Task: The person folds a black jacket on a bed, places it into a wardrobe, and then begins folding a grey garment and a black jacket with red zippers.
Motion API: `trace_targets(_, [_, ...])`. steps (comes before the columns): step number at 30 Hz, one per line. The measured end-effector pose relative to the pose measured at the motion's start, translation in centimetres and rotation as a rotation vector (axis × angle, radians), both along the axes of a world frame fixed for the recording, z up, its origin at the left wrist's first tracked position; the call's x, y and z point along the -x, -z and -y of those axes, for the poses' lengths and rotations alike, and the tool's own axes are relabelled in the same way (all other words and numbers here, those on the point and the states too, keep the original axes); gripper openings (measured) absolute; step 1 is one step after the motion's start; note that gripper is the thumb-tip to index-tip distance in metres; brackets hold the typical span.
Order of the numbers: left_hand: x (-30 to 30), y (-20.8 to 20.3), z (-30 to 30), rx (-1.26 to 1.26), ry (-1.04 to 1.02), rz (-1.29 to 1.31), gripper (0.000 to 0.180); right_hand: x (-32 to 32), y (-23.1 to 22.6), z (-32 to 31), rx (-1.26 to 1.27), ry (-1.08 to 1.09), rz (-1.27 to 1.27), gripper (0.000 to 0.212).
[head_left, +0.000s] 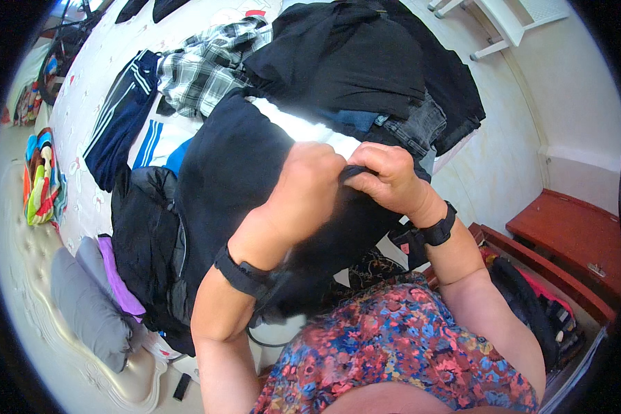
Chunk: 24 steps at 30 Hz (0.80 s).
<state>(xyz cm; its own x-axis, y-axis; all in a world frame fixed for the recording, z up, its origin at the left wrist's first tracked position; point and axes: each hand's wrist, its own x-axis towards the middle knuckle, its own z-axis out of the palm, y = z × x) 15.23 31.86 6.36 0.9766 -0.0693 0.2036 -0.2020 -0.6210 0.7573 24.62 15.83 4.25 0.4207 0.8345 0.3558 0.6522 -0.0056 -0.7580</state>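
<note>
Both of my hands are closed on a black garment (238,155), whose kind I cannot make out. My left hand (307,183) makes a fist on its upper edge. Close beside it, my right hand (386,176) pinches a dark fold between thumb and fingers. The garment spreads to the left and hangs down in front of my body. Just beyond my hands a strip of white cloth (297,124) shows; whether it belongs to the garment I cannot tell. Past it lie a heap of black clothes (345,58) and grey jeans (414,124).
On the bed are a plaid shirt (210,69), striped navy trousers (121,117) and a black jacket (145,228). Grey pillows (93,303) lean at the left by a padded headboard (31,241). At right, an open red-brown drawer (552,276) holds clothes. A white stool (500,27) stands far right.
</note>
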Motion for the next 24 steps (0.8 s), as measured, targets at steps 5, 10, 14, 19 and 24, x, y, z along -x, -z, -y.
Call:
trace_targets(5, [0.3,-0.1,1.0,-0.091,-0.015,0.083,0.013,-0.7,0.3,0.4,0.009,-0.068,-0.073,0.009])
trace_targets(10, [1.5,0.1,0.7,-0.105,-0.058,0.085,0.013,0.1,-0.3,-0.3,0.077,-0.086,-0.17,0.01])
trace_targets(14, [2.9,-0.2,-2.5,-0.136,-0.244,0.358,0.026,-1.9,0.0,-2.2,0.153,0.183,0.027,0.012])
trace_targets(19, [17.2,0.6,-7.9,0.284,-0.978,0.051,0.019,-7.3,2.5,-1.0,0.234,0.399,-0.037,0.02])
trace_targets(24, [36.4,3.6,-1.8,0.416,-1.335,-0.336,0.018,-3.0,1.7,-0.4,0.13,0.189,0.208,0.025])
